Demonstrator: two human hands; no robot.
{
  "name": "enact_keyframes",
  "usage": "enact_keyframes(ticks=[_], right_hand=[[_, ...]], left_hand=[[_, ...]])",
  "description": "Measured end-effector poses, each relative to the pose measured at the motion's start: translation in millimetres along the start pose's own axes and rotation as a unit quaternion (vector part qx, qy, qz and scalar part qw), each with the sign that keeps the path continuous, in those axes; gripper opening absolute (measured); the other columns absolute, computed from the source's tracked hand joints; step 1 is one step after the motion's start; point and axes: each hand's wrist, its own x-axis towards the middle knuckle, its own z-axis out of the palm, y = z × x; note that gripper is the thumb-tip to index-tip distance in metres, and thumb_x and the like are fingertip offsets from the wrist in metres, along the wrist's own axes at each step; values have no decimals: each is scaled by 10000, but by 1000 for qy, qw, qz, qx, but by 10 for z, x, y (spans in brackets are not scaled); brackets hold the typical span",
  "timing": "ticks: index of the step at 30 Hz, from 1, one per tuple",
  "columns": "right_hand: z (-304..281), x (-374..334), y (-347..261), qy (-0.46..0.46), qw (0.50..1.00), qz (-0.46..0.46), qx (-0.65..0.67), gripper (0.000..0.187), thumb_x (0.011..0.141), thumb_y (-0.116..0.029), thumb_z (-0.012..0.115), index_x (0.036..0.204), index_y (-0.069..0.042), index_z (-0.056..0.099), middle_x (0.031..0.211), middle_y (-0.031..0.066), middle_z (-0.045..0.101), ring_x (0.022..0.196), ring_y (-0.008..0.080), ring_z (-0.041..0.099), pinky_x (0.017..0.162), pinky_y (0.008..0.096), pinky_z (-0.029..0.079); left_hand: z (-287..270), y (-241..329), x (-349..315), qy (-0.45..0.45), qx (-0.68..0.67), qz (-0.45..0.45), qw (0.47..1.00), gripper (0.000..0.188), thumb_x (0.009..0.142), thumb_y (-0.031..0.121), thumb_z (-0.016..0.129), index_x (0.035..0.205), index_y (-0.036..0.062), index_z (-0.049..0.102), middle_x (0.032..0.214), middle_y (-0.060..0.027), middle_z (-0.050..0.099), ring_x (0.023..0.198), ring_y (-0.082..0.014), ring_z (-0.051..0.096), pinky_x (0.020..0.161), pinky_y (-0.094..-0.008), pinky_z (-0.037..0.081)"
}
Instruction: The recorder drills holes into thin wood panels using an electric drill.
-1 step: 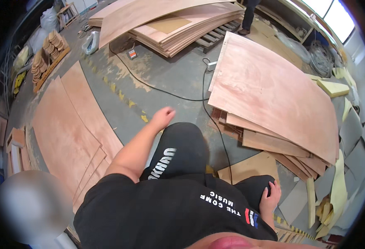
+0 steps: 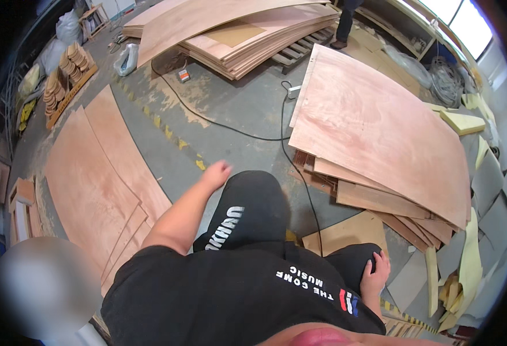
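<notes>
My left hand (image 2: 216, 175) hangs over the grey floor beside my raised knee (image 2: 257, 190), its fingers curled in and slightly smeared. Nothing shows in it. On my other bent knee rests my right hand (image 2: 375, 273), fingers apart and lying over the black trouser leg. Left of my left arm, thin plywood sheets (image 2: 92, 179) overlap on the floor. To the right rises a stack of plywood with a large pale sheet (image 2: 374, 127) on top. A brown board (image 2: 345, 232) lies near my legs, with a black cable (image 2: 307, 187) running across it.
More plywood (image 2: 224, 49) is piled on a pallet (image 2: 302, 51) at the far side, where another person's leg (image 2: 346, 26) stands. Yellow foam pieces (image 2: 464, 122) lie at right. Curved wooden pieces (image 2: 63, 78) stand far left. A blurred round shape (image 2: 45, 288) fills the lower left.
My left hand has moved slightly left and nearer to me. My right hand stays on the knee.
</notes>
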Motion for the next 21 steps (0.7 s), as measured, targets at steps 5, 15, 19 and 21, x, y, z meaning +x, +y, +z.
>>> enact_keyframes(ticks=[5, 15, 19, 21], right_hand=[[75, 133, -80, -15, 1000, -15, -9, 344, 869, -127, 685, 1206, -59, 685, 1391, 182, 611, 1310, 410, 520, 1128, 506, 397], [100, 204, -133, -9, 1000, -16, 5, 355, 836, -131, 716, 1185, -77, 688, 1359, 154, 627, 1273, 397, 536, 1109, 500, 413], [89, 171, -117, 0, 1000, -15, 6, 361, 827, -139, 729, 1182, -87, 689, 1365, 158, 624, 1259, 399, 544, 1091, 506, 434], [74, 146, -112, 8, 999, -8, 35, 357, 826, -142, 731, 1179, -95, 693, 1370, 156, 622, 1261, 402, 544, 1087, 511, 437]], left_hand=[[450, -2114, -1720, -283, 267, -170, 905, 404, 938, 378, 606, 1009, 20, 778, 1121, -239, 738, 1035, -413, 711, 924, -501, 554], [359, -2029, -1908, -330, 214, -200, 898, 471, 940, 463, 638, 1134, 51, 759, 1185, -210, 732, 1127, -377, 691, 966, -480, 537], [279, -1966, -1824, -299, 197, -216, 908, 477, 939, 473, 641, 1156, 63, 755, 1193, -207, 730, 1144, -372, 685, 975, -477, 533], [228, -1756, -1428, -238, 176, -195, 935, 471, 947, 476, 632, 1222, 108, 737, 1219, -199, 722, 1181, -365, 668, 996, -462, 525]])
